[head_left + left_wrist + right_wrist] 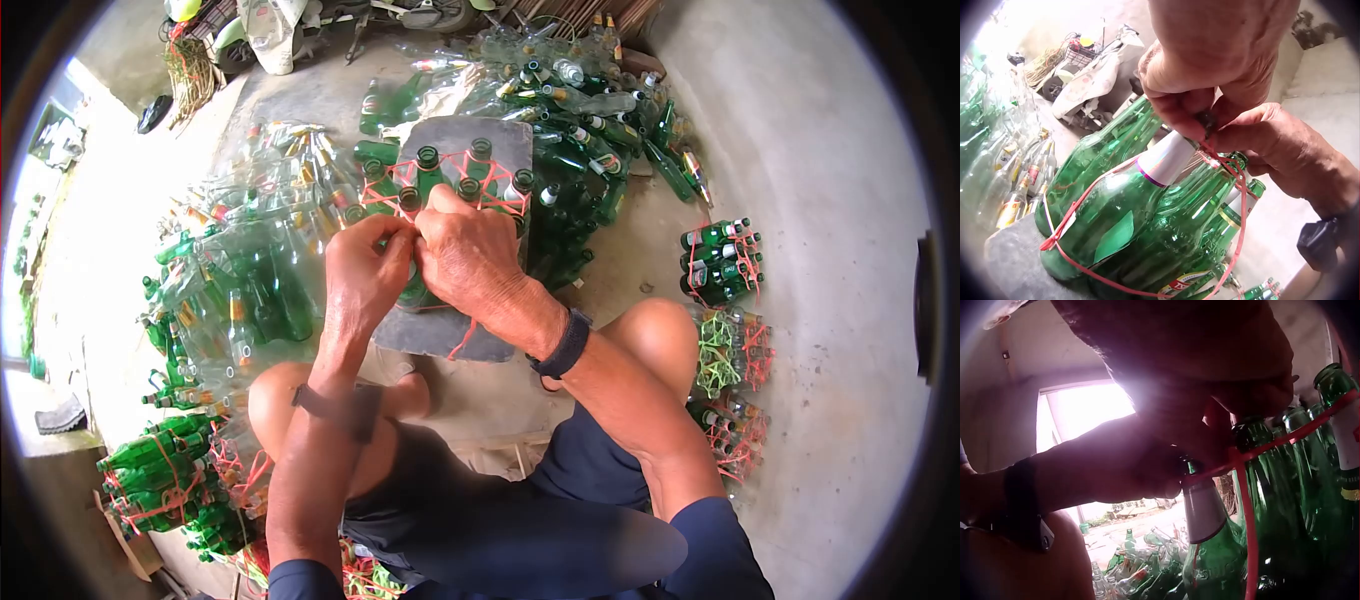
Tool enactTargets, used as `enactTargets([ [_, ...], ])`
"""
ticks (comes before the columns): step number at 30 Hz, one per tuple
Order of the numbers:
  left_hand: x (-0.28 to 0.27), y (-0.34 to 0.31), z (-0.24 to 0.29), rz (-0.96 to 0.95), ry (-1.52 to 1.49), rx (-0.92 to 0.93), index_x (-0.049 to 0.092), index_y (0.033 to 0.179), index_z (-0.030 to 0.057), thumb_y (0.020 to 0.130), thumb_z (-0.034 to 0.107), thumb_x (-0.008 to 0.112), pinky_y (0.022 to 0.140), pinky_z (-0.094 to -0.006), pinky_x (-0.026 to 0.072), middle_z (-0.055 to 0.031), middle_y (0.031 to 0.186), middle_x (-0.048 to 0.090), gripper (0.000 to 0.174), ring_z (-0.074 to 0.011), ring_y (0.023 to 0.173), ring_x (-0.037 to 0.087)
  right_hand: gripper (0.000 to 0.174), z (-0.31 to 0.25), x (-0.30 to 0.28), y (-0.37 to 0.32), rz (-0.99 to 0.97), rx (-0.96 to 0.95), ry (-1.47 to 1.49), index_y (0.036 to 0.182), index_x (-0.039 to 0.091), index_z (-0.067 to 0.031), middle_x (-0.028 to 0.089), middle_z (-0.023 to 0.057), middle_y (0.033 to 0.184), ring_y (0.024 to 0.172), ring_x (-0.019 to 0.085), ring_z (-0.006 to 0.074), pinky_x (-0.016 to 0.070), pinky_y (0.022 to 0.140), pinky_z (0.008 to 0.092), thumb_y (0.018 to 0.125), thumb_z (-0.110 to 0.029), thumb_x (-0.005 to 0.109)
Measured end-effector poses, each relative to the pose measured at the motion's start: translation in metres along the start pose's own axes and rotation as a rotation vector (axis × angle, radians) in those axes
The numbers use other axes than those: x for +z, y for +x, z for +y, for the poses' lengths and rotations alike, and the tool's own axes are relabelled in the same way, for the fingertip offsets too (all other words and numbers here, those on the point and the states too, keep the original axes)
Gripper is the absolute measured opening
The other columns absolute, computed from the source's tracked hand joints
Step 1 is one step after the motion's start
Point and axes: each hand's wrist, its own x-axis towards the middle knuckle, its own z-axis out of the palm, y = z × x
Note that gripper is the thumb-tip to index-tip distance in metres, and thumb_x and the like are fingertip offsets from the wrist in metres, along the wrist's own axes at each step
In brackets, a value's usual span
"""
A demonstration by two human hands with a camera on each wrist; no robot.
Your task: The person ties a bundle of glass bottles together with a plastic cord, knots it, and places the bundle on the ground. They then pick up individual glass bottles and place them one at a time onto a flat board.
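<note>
A bundle of upright green bottles (pixel 428 168) stands on a dark slab (pixel 440 335), with red twine (pixel 489 158) crossing between the necks. At the bundle's near edge the left hand (pixel 368 262) and right hand (pixel 470 245) meet, fingers curled and pinching the twine. In the left wrist view both hands close on the red twine (pixel 1242 212) beside a bottle neck with a white label (pixel 1166 159); a knot sits on the lower loop. The right wrist view shows the twine (pixel 1247 519) running down from the fingers past a bottle (pixel 1213 562). The fingertips are partly hidden.
Loose green bottles (pixel 575 150) pile up behind and right of the slab, clear and green ones (pixel 265 280) at left. Tied bundles stand by the right wall (pixel 720 262) and at lower left (pixel 160 475). A motorbike (pixel 435 14) is at the back.
</note>
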Motion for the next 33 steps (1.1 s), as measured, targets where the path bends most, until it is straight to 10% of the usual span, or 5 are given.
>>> enactTargets([
  [8,-0.002,-0.003,0.013,0.034,0.099,0.05,0.078,0.1,-0.0048,0.095,0.01,0.071,0.067,-0.0301,0.0548,-0.0104,0.08,0.076,0.017,-0.01,0.073,0.067,0.008,0.0,0.003,-0.001,0.1,-0.088,-0.046,0.085,0.073,-0.0063,0.063,0.0104,0.09,0.072,0.07,0.036,0.0543,0.06,0.0507,0.087,-0.014,0.072],
  [33,-0.005,-0.001,0.013,0.011,0.118,0.084,0.075,0.087,0.003,0.09,0.017,0.069,0.066,-0.0401,0.0552,-0.0185,0.074,0.068,0.015,-0.0302,0.063,0.067,0.012,-0.008,-0.012,-0.021,0.042,-0.109,0.109,0.084,0.059,-0.0055,0.059,0.011,0.09,0.075,0.066,0.0383,0.0533,0.061,0.0495,0.078,0.0,0.068],
])
